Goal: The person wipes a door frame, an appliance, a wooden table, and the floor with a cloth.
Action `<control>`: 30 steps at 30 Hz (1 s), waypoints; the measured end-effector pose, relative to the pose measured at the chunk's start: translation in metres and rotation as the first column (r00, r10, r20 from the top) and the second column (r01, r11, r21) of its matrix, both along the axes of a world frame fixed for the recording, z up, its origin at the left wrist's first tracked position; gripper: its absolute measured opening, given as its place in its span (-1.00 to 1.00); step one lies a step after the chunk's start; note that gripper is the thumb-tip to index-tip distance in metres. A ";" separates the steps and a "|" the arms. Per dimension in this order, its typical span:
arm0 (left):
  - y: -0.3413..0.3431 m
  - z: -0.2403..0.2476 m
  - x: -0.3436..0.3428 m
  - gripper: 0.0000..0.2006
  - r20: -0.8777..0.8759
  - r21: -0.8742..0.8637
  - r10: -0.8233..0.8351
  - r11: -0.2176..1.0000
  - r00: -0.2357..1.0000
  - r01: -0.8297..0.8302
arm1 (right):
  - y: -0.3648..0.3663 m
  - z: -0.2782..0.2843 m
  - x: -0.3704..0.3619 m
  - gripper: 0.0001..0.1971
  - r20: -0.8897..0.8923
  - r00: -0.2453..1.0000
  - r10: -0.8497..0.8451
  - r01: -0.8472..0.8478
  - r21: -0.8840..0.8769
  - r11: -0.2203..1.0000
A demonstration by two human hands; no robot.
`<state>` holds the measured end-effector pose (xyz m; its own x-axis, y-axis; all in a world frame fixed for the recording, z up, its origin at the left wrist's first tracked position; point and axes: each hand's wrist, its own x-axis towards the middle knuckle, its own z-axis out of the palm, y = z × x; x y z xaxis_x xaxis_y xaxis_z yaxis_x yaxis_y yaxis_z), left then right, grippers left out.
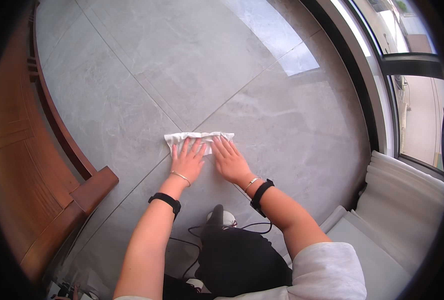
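Observation:
A crumpled white cloth [202, 136] lies on the grey tiled floor [147, 65], close to where several tile joints meet. My left hand [186, 162] rests flat on the cloth's left part, fingers spread. On its right part lies my right hand [229, 162], palm down with the fingers stretched out. Both hands press on the cloth from above, and neither grips it. The cloth's far edge is bunched into folds beyond my fingertips.
Brown wooden furniture [37, 165] runs along the left, its corner jutting toward me. At right stand a dark-framed window [412, 65] and a pale curtain [402, 195]. A black cable [192, 250] loops by my shoes and dark trousers [237, 260].

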<state>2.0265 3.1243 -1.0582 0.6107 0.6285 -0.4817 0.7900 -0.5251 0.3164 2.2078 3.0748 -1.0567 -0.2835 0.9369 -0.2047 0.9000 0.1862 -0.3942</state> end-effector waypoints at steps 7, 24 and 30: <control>0.123 -0.003 0.109 -0.34 -0.115 0.033 0.050 0.998 0.992 -0.046 | 0.125 -0.031 0.056 -0.48 -0.098 0.961 -0.257 0.271 0.164 0.949; 0.076 0.001 0.113 -0.38 0.091 0.194 -0.238 0.957 0.967 0.217 | 0.014 -0.015 0.056 -0.43 -0.068 0.884 -0.462 0.464 0.019 0.886; 0.089 -0.014 0.169 -0.46 0.350 0.267 -0.446 0.891 0.824 0.368 | -0.041 -0.001 0.081 -0.42 -0.035 0.786 -0.617 0.617 0.001 0.787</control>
<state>2.1955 3.2135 -1.0719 0.9420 0.3315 -0.0517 0.3216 -0.8484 0.4204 2.2891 3.0341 -1.0573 0.3500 0.9166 -0.1934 0.8122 -0.3998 -0.4249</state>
